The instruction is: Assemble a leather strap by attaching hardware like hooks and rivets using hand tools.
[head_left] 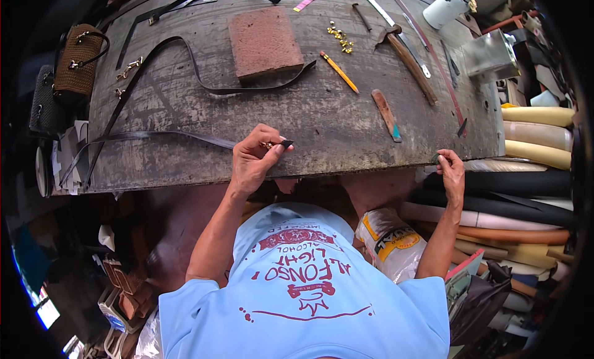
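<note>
Right now, the left hand (pixel 255 159) is closed in a pinch on the end of a black strap (pixel 185 134), with a small gold-coloured metal piece (pixel 267 145) also showing between the fingers. That strap stretches leftward across the front part of the worn surface (pixel 185 167) and bends down near its left edge.

Well apart from it, the right hand (pixel 451 168) is at the surface's right front edge, fingers curled together; something small and dark shows at the fingertips, but whether it is gripped I cannot tell.

Behind the left hand, a second black strap (pixel 195 65) curves past a reddish block (pixel 265 40), its tip lying near the block's front corner. Gold-coloured clasps (pixel 129 70) lie to the left. Right of the block are a yellow pencil (pixel 339 72), a cluster of shiny brass-coloured bits (pixel 341 40), a wooden-handled tool (pixel 386 113) and a hammer (pixel 411 68).
</note>
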